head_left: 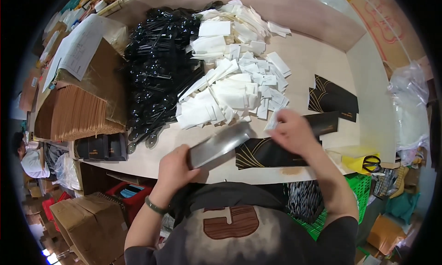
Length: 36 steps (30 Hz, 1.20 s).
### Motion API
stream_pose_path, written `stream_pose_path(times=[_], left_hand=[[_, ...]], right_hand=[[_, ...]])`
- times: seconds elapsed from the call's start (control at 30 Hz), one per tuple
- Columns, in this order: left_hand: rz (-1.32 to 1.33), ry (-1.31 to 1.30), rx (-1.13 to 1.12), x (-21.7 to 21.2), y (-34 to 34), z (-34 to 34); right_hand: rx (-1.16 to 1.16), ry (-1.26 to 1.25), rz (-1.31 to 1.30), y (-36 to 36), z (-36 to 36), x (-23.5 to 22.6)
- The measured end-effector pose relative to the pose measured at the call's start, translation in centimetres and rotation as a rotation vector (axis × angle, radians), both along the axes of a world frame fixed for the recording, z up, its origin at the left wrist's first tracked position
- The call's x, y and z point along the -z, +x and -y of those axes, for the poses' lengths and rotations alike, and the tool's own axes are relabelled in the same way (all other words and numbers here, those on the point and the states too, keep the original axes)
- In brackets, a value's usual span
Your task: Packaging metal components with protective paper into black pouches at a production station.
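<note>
My left hand [174, 170] grips one end of a shiny metal trough [219, 145], its fingers closed round the near end while the far end points at the white pile. My right hand [293, 132], a little blurred, pinches a small white packet [272, 121] just right of the trough. Below that hand lies a black paper sleeve with gold arcs [264, 153]. Another black sleeve [328, 122] shows behind the right wrist, and more fanned black sleeves [334, 98] lie farther right. White napkins [230, 91] and small white packets [269, 80] are heaped ahead of both hands.
Black plastic spoons [159, 65] are piled at the back left. Beside them stands an open carton [99, 62] packed with brown-edged sheets. Low walls [304, 14] border the table. Scissors [371, 164] sit in a yellow holder at the right edge, above a green crate [360, 189].
</note>
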<state>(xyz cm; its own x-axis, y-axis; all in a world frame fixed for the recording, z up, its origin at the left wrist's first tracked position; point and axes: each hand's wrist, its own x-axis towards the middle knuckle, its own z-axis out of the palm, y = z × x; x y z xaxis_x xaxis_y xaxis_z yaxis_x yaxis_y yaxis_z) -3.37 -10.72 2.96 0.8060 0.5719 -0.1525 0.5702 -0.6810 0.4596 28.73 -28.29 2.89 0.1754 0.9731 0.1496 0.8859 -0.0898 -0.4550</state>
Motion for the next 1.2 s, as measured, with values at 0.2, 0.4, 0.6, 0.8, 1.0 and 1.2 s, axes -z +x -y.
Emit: stream_pose_path(times=[0.2, 0.4, 0.6, 0.8, 1.0, 1.2], left_hand=[[0.349, -0.787, 0.193, 0.2, 3.6, 4.9], [0.073, -0.797, -0.064, -1.2, 1.9, 4.4], [0.076, -0.08, -0.121, 1.1, -2.8, 3.1], [-0.051, -0.101, 0.222, -1.1, -3.9, 0.4], [0.128, -0.048, 0.26, -0.7, -0.9, -0.8], [0.318, 0.163, -0.179, 1.0, -5.2, -2.3]], right_hand=[[-0.366, -0.167, 0.101, -5.7, 2.9, 2.4], [-0.088, -0.119, 0.064, -10.1, 0.3, 0.4], [0.208, -0.256, -0.084, -12.1, -0.7, 2.6], [0.262, -0.31, -0.258, -12.7, -1.7, 3.3], [-0.012, -0.153, -0.08, -7.2, -3.0, 0.8], [0.076, -0.106, 0.141, -1.2, -0.8, 0.9]])
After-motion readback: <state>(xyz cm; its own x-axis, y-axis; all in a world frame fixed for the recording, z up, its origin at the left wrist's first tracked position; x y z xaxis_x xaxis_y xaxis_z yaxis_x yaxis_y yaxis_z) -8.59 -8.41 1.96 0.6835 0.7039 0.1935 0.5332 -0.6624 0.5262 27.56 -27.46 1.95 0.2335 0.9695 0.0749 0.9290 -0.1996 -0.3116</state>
